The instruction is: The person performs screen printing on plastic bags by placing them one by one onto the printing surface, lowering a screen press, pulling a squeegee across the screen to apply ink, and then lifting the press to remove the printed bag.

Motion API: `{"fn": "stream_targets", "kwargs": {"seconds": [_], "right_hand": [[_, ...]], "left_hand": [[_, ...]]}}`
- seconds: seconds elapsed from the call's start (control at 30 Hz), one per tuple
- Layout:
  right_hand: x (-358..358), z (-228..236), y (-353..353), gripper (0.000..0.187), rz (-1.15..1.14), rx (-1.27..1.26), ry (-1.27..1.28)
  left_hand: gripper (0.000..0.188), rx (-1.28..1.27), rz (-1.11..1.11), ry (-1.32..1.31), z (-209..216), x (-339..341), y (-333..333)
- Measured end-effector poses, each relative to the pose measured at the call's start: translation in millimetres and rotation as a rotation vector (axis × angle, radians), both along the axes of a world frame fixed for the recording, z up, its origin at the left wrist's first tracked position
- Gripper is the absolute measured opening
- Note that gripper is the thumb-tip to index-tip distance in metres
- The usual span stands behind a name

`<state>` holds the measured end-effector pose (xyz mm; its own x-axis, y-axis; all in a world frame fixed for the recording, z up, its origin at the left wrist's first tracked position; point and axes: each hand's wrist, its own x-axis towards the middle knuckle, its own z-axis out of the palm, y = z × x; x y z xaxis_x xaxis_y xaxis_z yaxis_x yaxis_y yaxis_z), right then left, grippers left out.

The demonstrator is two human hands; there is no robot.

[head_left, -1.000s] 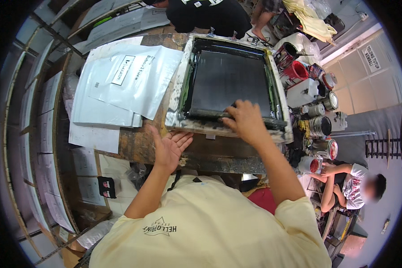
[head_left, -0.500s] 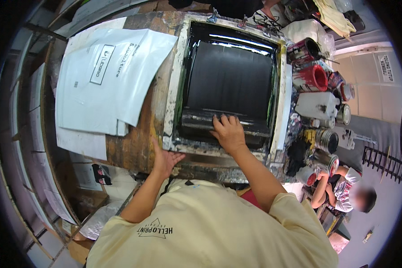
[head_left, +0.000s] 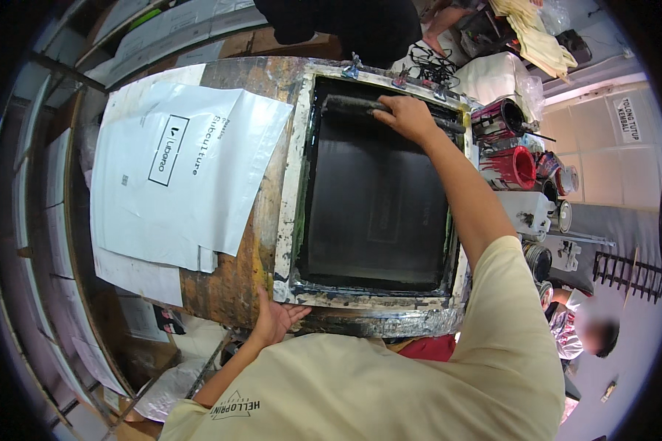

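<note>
A screen-printing frame with pale, ink-stained edges lies on the worktable, its mesh dark with black ink. At the far end of the mesh, my right hand is closed on a long squeegee that spans most of the frame's width. My left hand is at the frame's near left corner, palm up with thumb and fingers apart. Whether it touches the frame I cannot tell. Left of the frame lies a stack of white printed plastic bags.
Ink cans line the right side, among them a red-stained can and a black-stained can, with a white jerrycan nearby. Shelves stand at the left. Another person sits at the lower right. Small clamps are on the far edge.
My right hand has pushed the squeegee from the near end of the mesh to the far end. A faint design now shows in the mesh. My left hand stays by the corner.
</note>
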<state>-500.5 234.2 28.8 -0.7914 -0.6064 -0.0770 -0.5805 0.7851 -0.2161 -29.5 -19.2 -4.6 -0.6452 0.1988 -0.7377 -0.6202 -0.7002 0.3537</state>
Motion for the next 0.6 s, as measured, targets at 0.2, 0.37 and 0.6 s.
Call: {"fn": "stream_targets", "kwargs": {"seconds": [0.2, 0.37, 0.6], "right_hand": [[55, -22, 2, 0.037, -0.045, -0.061, 0.212], [197, -5, 11, 0.030, -0.052, -0.191, 0.238], [365, 112, 26, 0.035, -0.089, -0.110, 0.014]], "left_hand": [[0.115, -0.108, -0.027, 0.119, -1, 21, 3], [0.113, -0.166, -0.011, 0.229, 25, 19, 9], [0.116, -0.226, 0.020, 0.387, 70, 12, 15]]}}
